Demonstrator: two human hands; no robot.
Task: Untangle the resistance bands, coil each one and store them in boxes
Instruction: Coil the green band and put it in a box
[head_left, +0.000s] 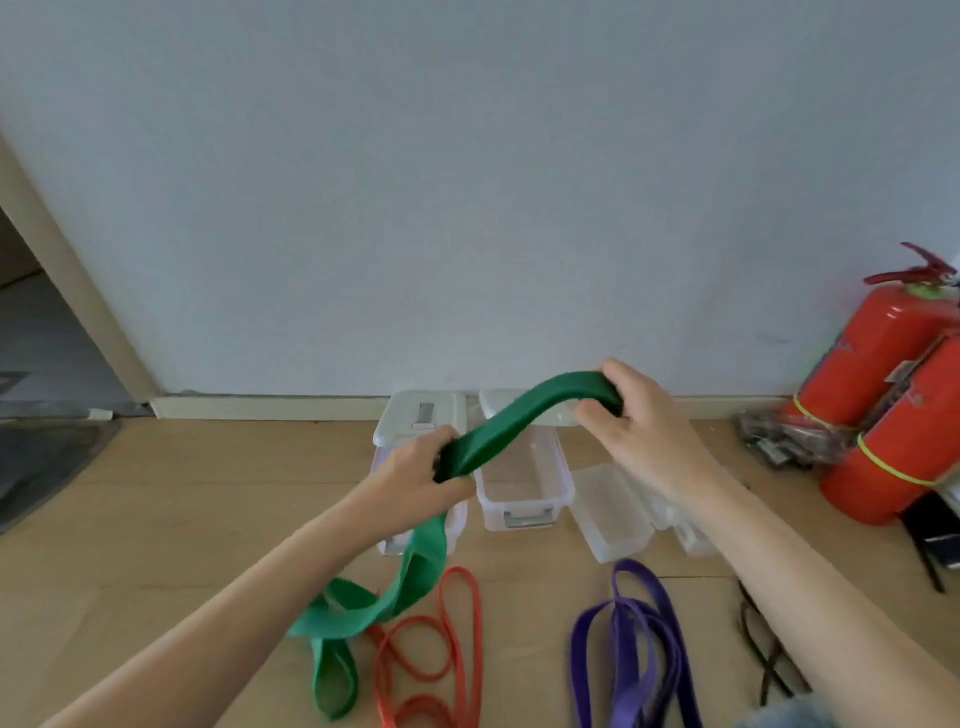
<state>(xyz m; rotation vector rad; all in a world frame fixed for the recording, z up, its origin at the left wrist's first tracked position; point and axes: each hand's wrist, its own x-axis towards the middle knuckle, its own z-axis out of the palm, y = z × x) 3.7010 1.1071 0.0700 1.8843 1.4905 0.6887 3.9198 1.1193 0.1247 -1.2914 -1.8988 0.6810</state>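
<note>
Your left hand (415, 470) and your right hand (631, 415) both grip the green band (511, 423), fingers curled round it, so that it arches between them above the clear boxes (524, 493) on the floor (182, 493), while its loose end hangs below your left hand and lies looped on the floor. Just beside that loose end, below your left hand, lies the red band (441, 649), and below your right hand lies the purple band (639, 649), with a thin black band (769, 660) to its right
</note>
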